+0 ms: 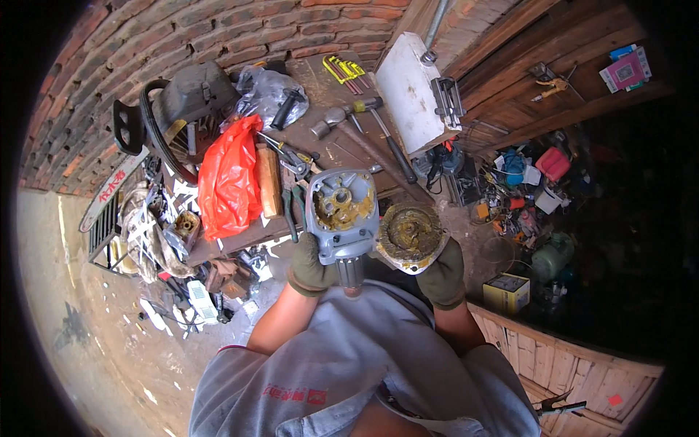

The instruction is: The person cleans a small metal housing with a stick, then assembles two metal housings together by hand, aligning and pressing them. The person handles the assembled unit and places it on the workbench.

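My left hand [309,268], in a dark green glove, is closed around the lower left of a grey metal gear housing [342,215]. Brown-yellow grease coats its open inside, and a dark ribbed shaft-like part [350,272] extends below it toward my shirt. In my right hand [443,275], gloved the same way, is a round metal gear cover [410,237], its upturned face thick with dark grease. The two parts are side by side at chest height, almost touching. Fingers beneath both parts are hidden.
Ahead is a workbench with a hammer [336,122], pliers [295,207], a wooden block [269,182], a red plastic bag [231,178], a chainsaw [186,102] and a yellow hex key set [342,71]. A white box [411,91] stands at its right. Scrap parts litter the floor.
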A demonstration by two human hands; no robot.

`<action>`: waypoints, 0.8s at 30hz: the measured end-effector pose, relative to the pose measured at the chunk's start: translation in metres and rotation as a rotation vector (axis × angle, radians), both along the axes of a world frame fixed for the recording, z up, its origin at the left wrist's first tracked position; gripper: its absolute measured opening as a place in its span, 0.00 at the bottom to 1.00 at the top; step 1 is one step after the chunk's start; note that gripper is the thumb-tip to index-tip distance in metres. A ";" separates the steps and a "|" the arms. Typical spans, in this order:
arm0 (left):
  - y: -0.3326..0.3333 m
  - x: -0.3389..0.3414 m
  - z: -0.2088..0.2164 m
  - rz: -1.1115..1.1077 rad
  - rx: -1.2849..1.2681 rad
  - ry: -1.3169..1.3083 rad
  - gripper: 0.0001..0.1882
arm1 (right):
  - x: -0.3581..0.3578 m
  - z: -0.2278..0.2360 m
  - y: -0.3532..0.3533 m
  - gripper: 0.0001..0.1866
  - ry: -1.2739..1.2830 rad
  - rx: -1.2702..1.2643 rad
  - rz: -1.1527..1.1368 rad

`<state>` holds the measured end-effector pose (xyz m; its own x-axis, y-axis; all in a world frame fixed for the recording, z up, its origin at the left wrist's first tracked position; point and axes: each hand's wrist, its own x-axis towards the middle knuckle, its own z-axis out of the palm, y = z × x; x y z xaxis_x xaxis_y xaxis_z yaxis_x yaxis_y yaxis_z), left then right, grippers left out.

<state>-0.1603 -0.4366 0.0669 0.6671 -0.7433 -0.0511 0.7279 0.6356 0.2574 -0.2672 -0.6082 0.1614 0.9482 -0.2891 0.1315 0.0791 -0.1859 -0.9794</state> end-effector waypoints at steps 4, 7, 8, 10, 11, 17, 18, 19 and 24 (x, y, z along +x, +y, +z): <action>0.000 -0.005 -0.009 -0.001 0.057 -0.030 0.51 | -0.001 -0.002 0.000 0.27 -0.029 0.003 -0.012; 0.000 -0.005 -0.011 -0.036 0.062 -0.062 0.51 | -0.004 -0.005 -0.004 0.28 -0.008 -0.024 0.000; 0.000 -0.005 -0.011 -0.043 0.063 -0.074 0.51 | -0.005 -0.005 -0.004 0.27 -0.002 -0.030 -0.003; 0.001 -0.005 -0.010 -0.059 0.065 -0.084 0.51 | -0.007 -0.005 -0.004 0.27 0.010 -0.042 -0.008; 0.001 -0.004 -0.008 -0.069 0.064 -0.083 0.51 | -0.008 -0.006 -0.004 0.27 0.016 -0.035 -0.013; 0.000 -0.004 -0.001 -0.063 0.089 -0.088 0.50 | -0.008 -0.007 -0.004 0.27 0.006 -0.009 -0.024; 0.000 -0.004 -0.002 -0.074 0.084 -0.087 0.50 | -0.008 -0.007 -0.005 0.27 0.004 -0.005 -0.020; 0.000 -0.003 -0.001 -0.086 0.078 -0.087 0.51 | -0.009 -0.008 -0.005 0.27 0.002 -0.002 -0.015; 0.003 -0.001 0.000 -0.107 0.095 -0.028 0.58 | -0.007 -0.005 -0.005 0.26 0.040 -0.029 -0.029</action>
